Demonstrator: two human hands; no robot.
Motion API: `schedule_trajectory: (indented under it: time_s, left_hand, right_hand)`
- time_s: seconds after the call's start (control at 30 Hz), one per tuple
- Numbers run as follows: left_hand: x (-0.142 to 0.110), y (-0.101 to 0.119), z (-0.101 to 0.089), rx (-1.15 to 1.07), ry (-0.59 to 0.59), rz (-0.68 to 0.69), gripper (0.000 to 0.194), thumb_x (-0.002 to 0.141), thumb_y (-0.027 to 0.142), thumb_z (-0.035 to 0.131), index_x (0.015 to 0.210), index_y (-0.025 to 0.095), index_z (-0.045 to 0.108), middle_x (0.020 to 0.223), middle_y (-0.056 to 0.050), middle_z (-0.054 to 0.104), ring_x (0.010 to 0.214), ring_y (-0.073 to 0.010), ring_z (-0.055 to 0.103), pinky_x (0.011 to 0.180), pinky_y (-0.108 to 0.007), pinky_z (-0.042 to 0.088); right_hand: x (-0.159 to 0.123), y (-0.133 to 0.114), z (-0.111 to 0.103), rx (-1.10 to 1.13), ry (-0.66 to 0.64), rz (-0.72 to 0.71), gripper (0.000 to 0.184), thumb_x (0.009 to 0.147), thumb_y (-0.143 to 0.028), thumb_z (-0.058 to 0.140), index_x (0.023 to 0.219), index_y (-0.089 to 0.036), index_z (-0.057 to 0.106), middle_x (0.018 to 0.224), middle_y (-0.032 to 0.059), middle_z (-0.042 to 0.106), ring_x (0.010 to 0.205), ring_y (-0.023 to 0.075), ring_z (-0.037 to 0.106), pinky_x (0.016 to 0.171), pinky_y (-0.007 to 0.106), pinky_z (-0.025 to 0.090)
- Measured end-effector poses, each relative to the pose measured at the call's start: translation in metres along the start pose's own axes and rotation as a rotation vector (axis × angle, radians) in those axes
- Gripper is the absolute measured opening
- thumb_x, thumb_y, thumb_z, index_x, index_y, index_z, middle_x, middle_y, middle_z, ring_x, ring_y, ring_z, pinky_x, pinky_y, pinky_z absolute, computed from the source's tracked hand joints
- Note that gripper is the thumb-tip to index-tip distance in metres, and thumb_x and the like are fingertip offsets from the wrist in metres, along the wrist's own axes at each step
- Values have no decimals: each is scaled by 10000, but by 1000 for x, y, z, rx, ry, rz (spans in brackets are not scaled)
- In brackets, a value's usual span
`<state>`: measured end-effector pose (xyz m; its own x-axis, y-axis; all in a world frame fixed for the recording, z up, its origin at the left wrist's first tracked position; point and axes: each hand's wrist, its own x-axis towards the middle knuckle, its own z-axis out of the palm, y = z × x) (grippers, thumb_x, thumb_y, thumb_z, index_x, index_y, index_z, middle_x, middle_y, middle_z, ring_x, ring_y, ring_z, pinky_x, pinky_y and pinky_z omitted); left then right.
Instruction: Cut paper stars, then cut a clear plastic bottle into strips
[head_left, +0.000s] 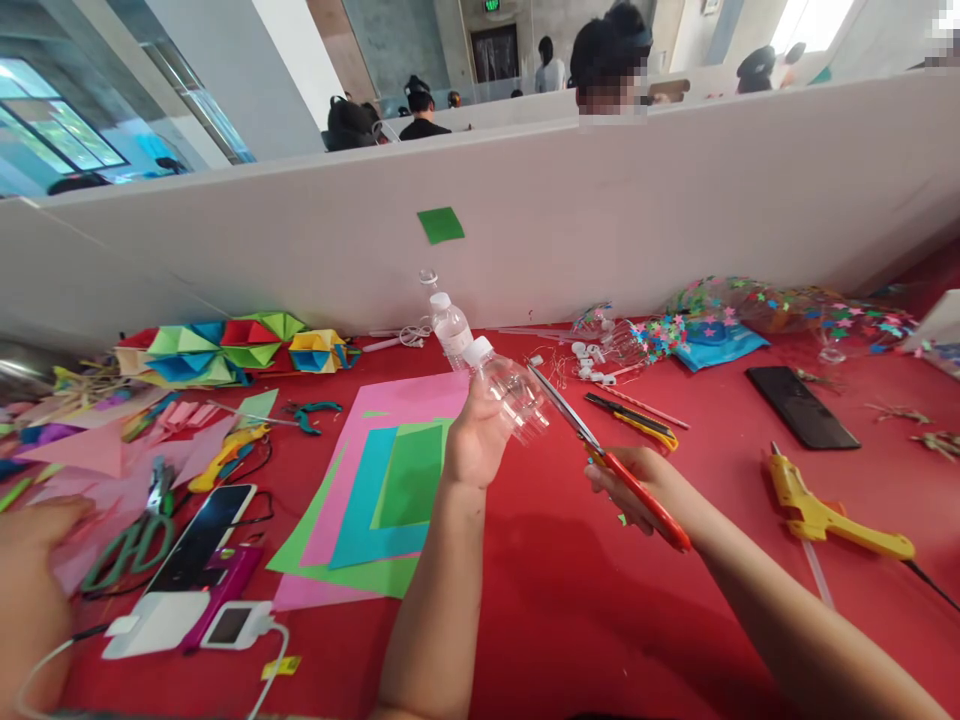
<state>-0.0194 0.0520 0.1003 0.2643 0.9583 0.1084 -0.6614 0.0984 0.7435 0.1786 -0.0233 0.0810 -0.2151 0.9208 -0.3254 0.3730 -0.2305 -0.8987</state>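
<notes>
The left hand (474,440) grips a still-whole clear plastic bottle (508,388); the right hand (637,487), closed on red-handled scissors (600,450), has open blades just beside it, uncut.

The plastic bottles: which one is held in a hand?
The tilted bottle in the left hand; the other bottle stands apart behind it on the table.

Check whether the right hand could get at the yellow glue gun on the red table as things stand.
Probably not right away: the right hand is gripping the orange-handled scissors. The yellow glue gun lies on that side on the bare red table, with nothing between them.
</notes>
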Motion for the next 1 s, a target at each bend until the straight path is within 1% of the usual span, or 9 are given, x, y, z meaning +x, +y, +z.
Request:
schedule_trajectory:
  time_s: [0.07, 0.13, 0.23, 0.3, 0.47, 0.6, 0.7, 0.8, 1.0]
  left_hand:
    - [0, 1, 0, -15, 0, 0, 318, 714, 305, 648, 1013, 210, 597, 1001, -55, 662, 1014, -243, 646, 930, -445, 517]
    - [1, 0, -1, 7, 34, -15, 311, 743, 344, 656, 1011, 203, 588, 987, -55, 664, 989, -234, 653, 917, -435, 522]
    - [3, -3, -2, 62, 96, -36, 367, 700, 277, 679, 1042, 203, 566, 978, -51, 671, 983, -233, 663, 908, -427, 521]
    - [3, -4, -3, 81, 111, -39, 383, 672, 237, 657, 1041, 207, 559, 970, -50, 674, 997, -242, 666, 906, -432, 519]
    - [3, -4, -2, 108, 140, -24, 363, 653, 237, 633, 1007, 207, 560, 950, -46, 669, 985, -244, 671, 896, -427, 516]
    - [4, -4, -3, 101, 130, -10, 333, 687, 248, 647, 1006, 206, 561, 935, -39, 664, 935, -225, 673, 873, -408, 520]
    - [5, -6, -3, 119, 111, 25, 314, 705, 234, 668, 999, 210, 561, 914, -24, 656, 892, -202, 669, 842, -374, 521]
    - [5, -6, -3, 135, 98, 41, 324, 726, 242, 685, 1024, 217, 560, 944, -21, 649, 882, -183, 656, 821, -350, 519]
    - [5, -7, -3, 82, 53, 13, 296, 765, 283, 655, 1041, 217, 569, 976, -37, 666, 938, -213, 669, 857, -389, 527]
  right_hand:
    - [1, 2, 1, 4, 6, -7, 391, 830, -545, 628, 705, -199, 494, 469, -88, 408, 343, 75, 433, 361, 187, 355]
    - [2, 4, 2, -1, 0, -20, 392, 829, -546, 628, 703, -202, 487, 464, -88, 410, 345, 78, 436, 366, 189, 361]
    - [3, 3, 2, -34, -1, -22, 406, 822, -556, 634, 696, -204, 477, 467, -82, 417, 364, 85, 451, 364, 187, 353]
    - [3, 3, 2, -48, -2, -25, 413, 823, -560, 635, 694, -205, 467, 475, -78, 420, 376, 87, 459, 365, 188, 354]
    - [3, 2, 2, -66, -15, -49, 427, 839, -564, 623, 684, -207, 446, 485, -72, 418, 377, 85, 454, 368, 193, 353]
    - [4, 3, 3, -83, -9, -54, 433, 844, -562, 622, 680, -208, 435, 485, -71, 411, 382, 86, 462, 371, 190, 350]
    - [3, 3, 4, -76, -11, -27, 422, 841, -566, 621, 699, -206, 453, 486, -76, 404, 371, 85, 454, 361, 190, 349]
    - [1, 1, 3, -54, -9, -10, 415, 835, -571, 621, 718, -204, 468, 481, -83, 402, 358, 85, 451, 354, 192, 340]
    - [2, 0, 2, -22, -4, -3, 419, 816, -576, 635, 716, -206, 466, 469, -89, 409, 339, 78, 432, 359, 195, 333]
